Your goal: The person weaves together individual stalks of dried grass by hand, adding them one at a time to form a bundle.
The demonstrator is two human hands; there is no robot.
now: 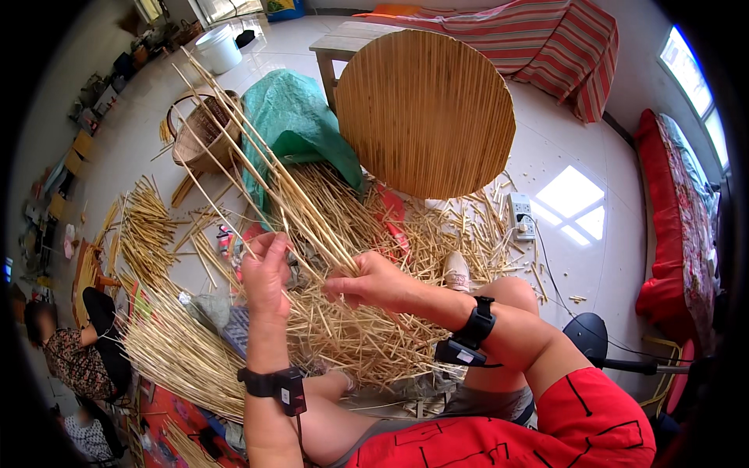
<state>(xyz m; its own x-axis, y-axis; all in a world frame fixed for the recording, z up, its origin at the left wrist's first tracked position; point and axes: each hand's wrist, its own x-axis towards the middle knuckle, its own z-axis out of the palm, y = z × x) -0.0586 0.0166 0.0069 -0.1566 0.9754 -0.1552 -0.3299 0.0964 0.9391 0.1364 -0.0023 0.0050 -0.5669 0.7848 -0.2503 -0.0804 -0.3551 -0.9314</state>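
Note:
Both my hands are raised over a heap of cut straw-coloured stalks (355, 331). A small bunch of long, thin dry stalks (292, 191) slants up and away to the left, its lower ends gripped in my right hand (374, 282). To its left, my left hand (267, 269) has its thumb and fingers closed on a thin stalk beside the bunch. The exact pinch point is partly hidden by the fingers. A thick pile of long pale stalks (183, 351) lies left of my left forearm.
Ahead stands a round panel of stalks (425, 117) against a wooden bench (343, 39). Left of it are a green sack (289, 109), a wicker basket (204, 140) and a white bucket (218, 51). A power strip (521, 217) with a cable lies right. Another person (74, 351) sits far left.

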